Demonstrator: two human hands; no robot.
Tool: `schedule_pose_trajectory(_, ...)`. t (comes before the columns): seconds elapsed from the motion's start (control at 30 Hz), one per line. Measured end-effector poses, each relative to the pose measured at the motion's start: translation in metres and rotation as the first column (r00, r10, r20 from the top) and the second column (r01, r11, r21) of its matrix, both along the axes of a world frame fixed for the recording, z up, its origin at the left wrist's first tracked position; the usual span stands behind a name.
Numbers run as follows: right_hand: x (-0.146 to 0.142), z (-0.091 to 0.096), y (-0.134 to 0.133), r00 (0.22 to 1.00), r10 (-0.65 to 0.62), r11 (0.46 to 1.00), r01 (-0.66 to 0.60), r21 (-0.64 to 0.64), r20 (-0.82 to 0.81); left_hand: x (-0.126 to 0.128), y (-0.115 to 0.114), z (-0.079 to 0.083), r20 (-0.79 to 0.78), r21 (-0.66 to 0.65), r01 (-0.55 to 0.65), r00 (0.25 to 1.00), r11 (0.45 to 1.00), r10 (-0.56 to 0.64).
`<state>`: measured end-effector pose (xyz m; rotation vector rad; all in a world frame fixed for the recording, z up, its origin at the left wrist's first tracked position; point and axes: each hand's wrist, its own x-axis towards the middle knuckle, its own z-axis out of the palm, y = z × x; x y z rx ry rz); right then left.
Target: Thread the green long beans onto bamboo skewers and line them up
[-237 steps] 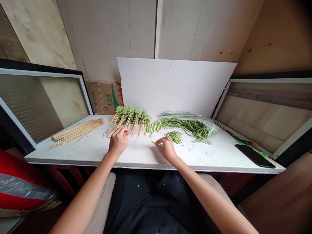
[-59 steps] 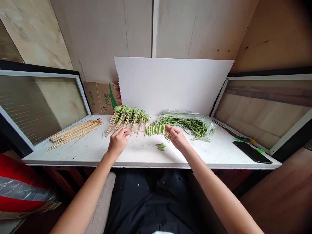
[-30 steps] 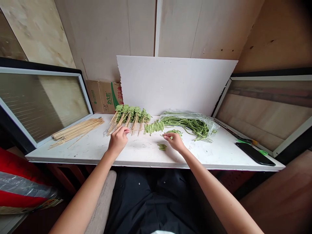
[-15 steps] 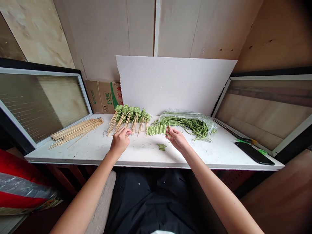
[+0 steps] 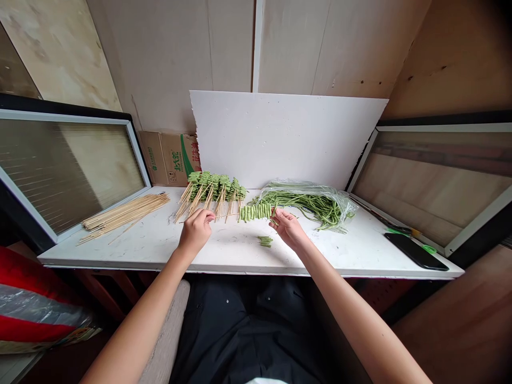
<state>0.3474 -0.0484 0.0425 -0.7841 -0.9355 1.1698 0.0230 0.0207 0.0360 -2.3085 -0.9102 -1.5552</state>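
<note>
My left hand (image 5: 196,230) pinches the bare end of a thin wooden skewer, held level above the white table. Along the skewer's right part sits a row of short green bean pieces (image 5: 256,212), side by side. At the row's right end my right hand (image 5: 287,226) pinches one more green bean piece (image 5: 273,211) by the skewer's tip. A few cut bean pieces (image 5: 264,241) lie on the table just below. Behind my hands is a pile of loaded bean skewers (image 5: 218,186), their bare sticks pointing toward me.
Loose bare skewers (image 5: 126,213) lie at left. Long green beans (image 5: 308,202) spill from a clear plastic bag at the back right. A black phone (image 5: 416,250) rests near the right edge. A cardboard box (image 5: 162,157) and white panel (image 5: 288,138) stand behind the table (image 5: 224,256).
Very little differs. My right hand has shifted slightly left, the bean piece in its fingers now close against the row; the left hand holds the skewer as before.
</note>
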Motion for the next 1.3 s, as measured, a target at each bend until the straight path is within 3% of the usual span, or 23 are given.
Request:
schedule_pose_trajectory(0.43,-0.004,0.007,-0.003,0.999,-0.035,0.999,0.035,-0.017,-0.005,0.000,0.001,0.000,-0.014,0.014,-0.019,1.000,1.000,0.020)
schedule_pose_trajectory(0.73,0.003,-0.002,0.005,0.946,-0.254,0.965,0.233,0.123,0.200,-0.001,-0.003,0.003,-0.024,0.005,-0.024,0.999,1.000,0.024)
schedule_pose_trajectory(1.3,-0.003,-0.009,0.004,0.932,-0.286,0.957,0.266,0.118,0.221,-0.001,-0.003,0.002,-0.046,-0.029,-0.014,0.999,0.999,0.012)
